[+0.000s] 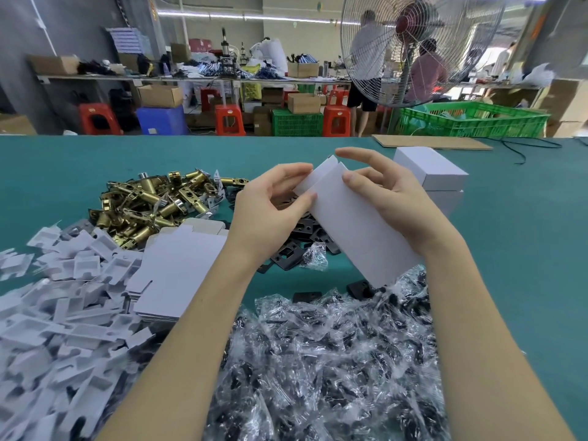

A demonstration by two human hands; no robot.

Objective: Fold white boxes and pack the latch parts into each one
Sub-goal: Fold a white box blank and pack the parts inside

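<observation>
Nearest: heap of clear bagged black parts [334, 361] dumped right under the forearms, presumably so a bag comes up without reaching. Near left: pile of white card inserts [63, 313], with a stack of flat box blanks [181, 268] just beside it on the right, all within the left arm's sweep. Mid, held up off the teal table [509, 249]: one white box blank [356, 230], tilted, far end up, near end dipping toward the bag heap. Left hand [270, 211] pinching the far-left end flap, thumb on the near face; right hand [391, 198] gripping the right edge, thumb pressed on the panel, index finger lifted straight over the top. Hands close together at the far end, likely to pop the sleeve open and tuck the flap; folding looks barely begun, nothing packed in it. Below the hands: loose black strike plates [302, 243] on the table. Further left: brass latch bolts [152, 202] in a pile. Far right, just beyond the right hand: finished white boxes [429, 173] stacked out of the work zone. Far behind: fan [413, 49], green crate [471, 119], other benches.
</observation>
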